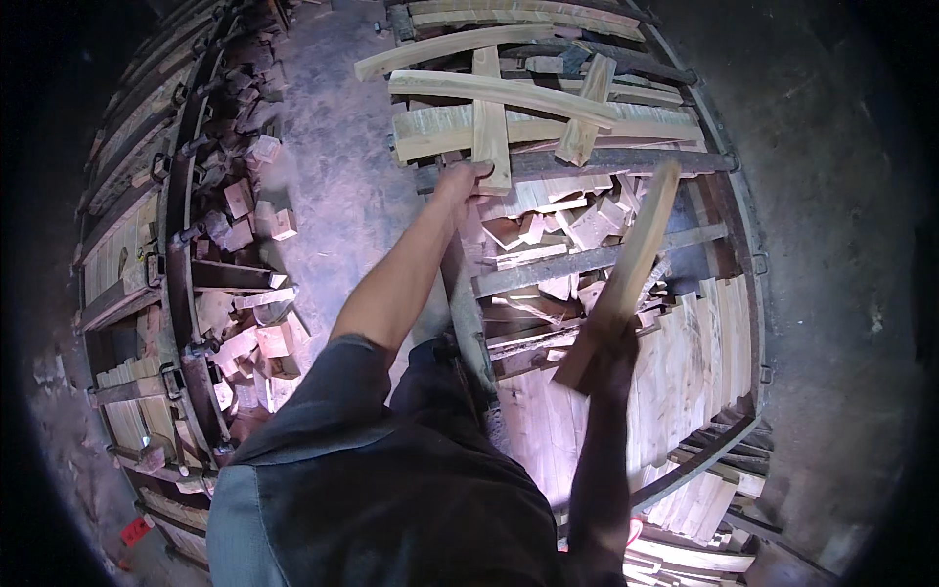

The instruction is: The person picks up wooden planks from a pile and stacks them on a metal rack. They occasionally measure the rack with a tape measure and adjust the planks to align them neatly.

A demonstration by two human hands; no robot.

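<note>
My left hand (462, 182) reaches forward and grips the near end of a short pale board (490, 127), its thumb on top and the other fingers mostly hidden. That board lies crosswise among longer wooden strips on the rack, passing under one long strip (489, 90). On the right, my right hand (616, 354) is closed around the lower part of a wooden plank (638, 249), held slanting up and away over the rack. This hand is in shadow, and the plank is slightly blurred. Near the plank's far tip lies another short wooden block (587, 112), resting across the strips.
Dark metal bars (597, 259) divide the rack below my hands, with loose wood offcuts (597, 223) between them. Upright boards stand in a row (685, 362) at the right. A second rack (181, 264) stands left across the concrete floor (337, 147), with wood blocks (274, 338) beside it.
</note>
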